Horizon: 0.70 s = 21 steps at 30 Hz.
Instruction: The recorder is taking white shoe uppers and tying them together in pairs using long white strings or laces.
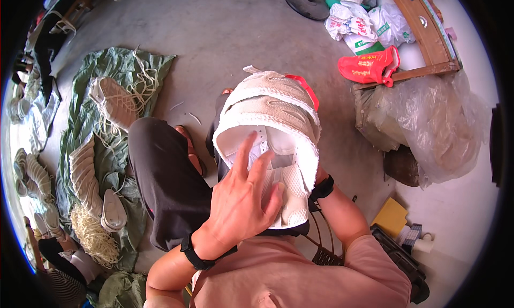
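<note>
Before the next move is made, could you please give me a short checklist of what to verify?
1. Stack of beige-and-white fabric shoe uppers held off the floor: ok.
2. Left hand unburdened, fingers spread at the front upper's opening: ok.
3. Right hand gripping firmly: cannot tell, mostly hidden behind the stack.
4. Tangled bundle of thin, pale cord clear of both hands: ok.
5. Crinkled green plastic sheet lying flat: not ok, wrinkled.
</note>
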### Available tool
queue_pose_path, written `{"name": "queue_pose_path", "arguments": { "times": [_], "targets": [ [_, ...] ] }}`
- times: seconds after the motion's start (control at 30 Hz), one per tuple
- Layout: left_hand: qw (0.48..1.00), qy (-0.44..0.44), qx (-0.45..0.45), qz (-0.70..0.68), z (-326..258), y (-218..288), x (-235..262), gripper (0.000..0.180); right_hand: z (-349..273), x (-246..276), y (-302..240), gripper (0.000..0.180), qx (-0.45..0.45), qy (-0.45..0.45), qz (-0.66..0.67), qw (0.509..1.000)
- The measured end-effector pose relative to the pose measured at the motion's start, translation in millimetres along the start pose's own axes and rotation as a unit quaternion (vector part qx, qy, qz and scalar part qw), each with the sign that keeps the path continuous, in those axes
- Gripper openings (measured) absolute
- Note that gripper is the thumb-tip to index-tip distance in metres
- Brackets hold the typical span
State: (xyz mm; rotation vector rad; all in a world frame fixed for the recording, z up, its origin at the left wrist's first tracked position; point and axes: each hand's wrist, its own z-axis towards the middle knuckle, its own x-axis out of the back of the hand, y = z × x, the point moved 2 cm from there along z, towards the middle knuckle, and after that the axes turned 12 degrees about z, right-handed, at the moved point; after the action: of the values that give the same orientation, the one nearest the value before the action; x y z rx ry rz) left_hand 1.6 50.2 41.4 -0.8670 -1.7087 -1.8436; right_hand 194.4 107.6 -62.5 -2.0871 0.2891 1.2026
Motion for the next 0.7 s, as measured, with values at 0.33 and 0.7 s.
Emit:
{"name": "queue_pose_path", "arguments": {
  "times": [0.33,0.7],
  "targets": [
    [0.998,-0.063,-0.016,-0.013,2.1,0.2,-3.2,0.051,-1.8,3.7,0.4,0.068,-0.021,0.011,0.063,0.998],
    [0.998,-0.061,-0.023,-0.013,7.2,-3.5,-2.6,0.05,-0.7,4.9,0.3,0.071,-0.011,0.023,0.006,1.0]
  ]
}}
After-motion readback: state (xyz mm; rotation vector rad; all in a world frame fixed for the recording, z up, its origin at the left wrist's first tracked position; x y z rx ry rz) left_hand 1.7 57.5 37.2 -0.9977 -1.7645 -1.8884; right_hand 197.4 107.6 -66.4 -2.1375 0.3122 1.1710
